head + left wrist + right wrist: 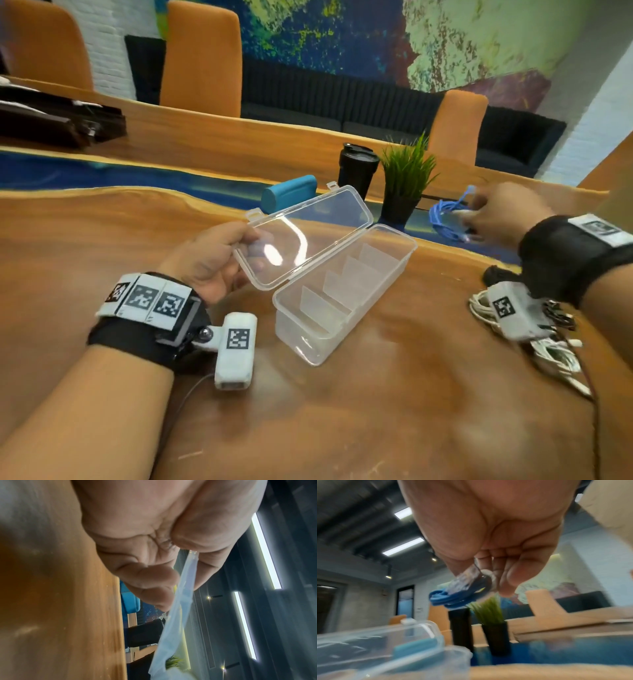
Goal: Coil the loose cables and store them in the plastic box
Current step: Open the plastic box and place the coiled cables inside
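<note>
A clear plastic box (346,322) with several dividers sits on the wooden table, its hinged lid (305,236) raised. My left hand (219,257) pinches the lid's near edge; in the left wrist view thumb and fingers of the left hand (171,566) grip the lid's rim (185,588). To the right of the box, above the table, my right hand (496,212) holds a coiled blue cable (448,216). The right wrist view shows the blue cable (452,596) and its clear plug pinched by the right hand (496,568). White and dark loose cables (548,339) lie at the right.
Behind the box stand a teal case (287,197), a black tumbler (358,171) and a small potted plant (404,181). A dark bag (58,120) lies far left. Orange chairs (202,58) line the far side of the table.
</note>
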